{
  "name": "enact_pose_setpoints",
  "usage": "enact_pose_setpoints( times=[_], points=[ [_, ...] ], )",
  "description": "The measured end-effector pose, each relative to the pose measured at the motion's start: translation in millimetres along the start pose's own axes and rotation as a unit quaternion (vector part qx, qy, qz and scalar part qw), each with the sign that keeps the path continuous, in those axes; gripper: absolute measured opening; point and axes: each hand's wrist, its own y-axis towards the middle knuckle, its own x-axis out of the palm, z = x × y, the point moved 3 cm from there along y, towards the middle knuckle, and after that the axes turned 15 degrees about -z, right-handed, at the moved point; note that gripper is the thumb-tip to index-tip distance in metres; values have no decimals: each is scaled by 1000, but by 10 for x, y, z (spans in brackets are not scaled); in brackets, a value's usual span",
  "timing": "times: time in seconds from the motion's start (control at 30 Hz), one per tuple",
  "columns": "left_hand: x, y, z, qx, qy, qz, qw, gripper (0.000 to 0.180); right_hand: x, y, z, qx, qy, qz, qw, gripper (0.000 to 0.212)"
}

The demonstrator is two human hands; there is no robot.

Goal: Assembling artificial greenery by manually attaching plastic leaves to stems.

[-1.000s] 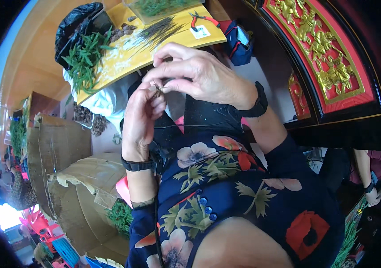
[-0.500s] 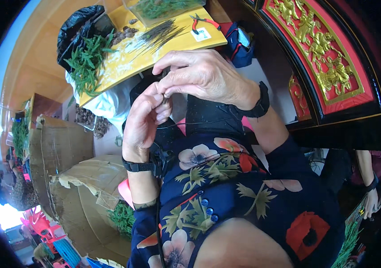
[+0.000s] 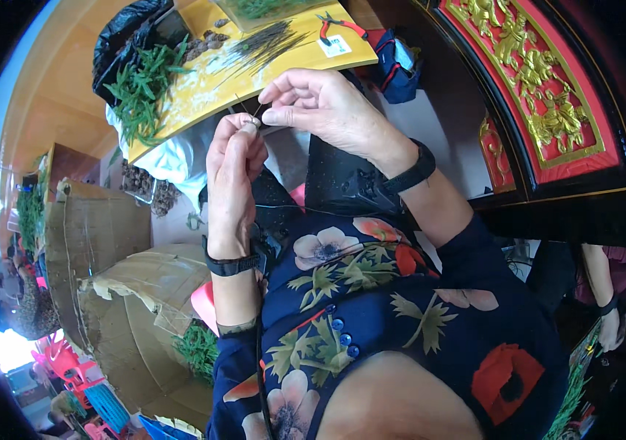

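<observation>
Thin dark wire (image 3: 257,111) pinched tight at the near edge of the table (image 3: 361,53)

Here we are, and our left hand (image 3: 236,158) has the wire nipped between thumb and forefinger, fingertips pressed closed, the other fingers curled beneath. Fine ends poke up out of that pinch, right in front of the table's near edge! In from the right comes our right hand (image 3: 328,110), thumb and forefinger slightly parted just beside the wire; whether they touch it, we cannot tell.

Up on the table, we have red-handled pliers (image 3: 357,28) lying by the right edge, jaws spread, over a white card (image 3: 335,48) near the near right corner. A sheaf of thin dark stems (image 3: 273,40) fans across the middle. At the far edge, look, a clear tub (image 3: 269,10) of greenery! Pine cones (image 3: 203,48) cluster toward the left edge, and there a heap of green sprigs (image 3: 140,92) spills over, with a black plastic bag (image 3: 118,48) just beyond.
</observation>
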Motion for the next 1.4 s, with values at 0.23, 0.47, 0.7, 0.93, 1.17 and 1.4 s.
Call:
enact_pose_setpoints(
  times=[0.23, 0.47, 0.7, 0.93, 1.17, 1.4],
  points=[
    [59, -10, -5, -41, -56, -10, 998, 8, 76, 12, 45, -3, 71, -15, 997, 13],
    [42, -9, -14, -22, 0, -25, 999, 11, 107, 19, 75, -27, 89, -3, 996, 13],
    [97, -21, -6, 29, 50, -5, 998, 8, 118, -24, -33, 28, 81, 3, 996, 13],
    [130, -18, 2, 102, 172, 41, 979, 7, 102, -22, 12, 3, 76, 32, 997, 13],
    [145, -20, 14, 140, 258, 55, 954, 8, 100, -9, 51, -5, 77, 35, 996, 12],
    [183, -62, 4, 97, 142, 49, 984, 8, 129, -55, 2, -17, 112, 33, 993, 13]
  ],
)
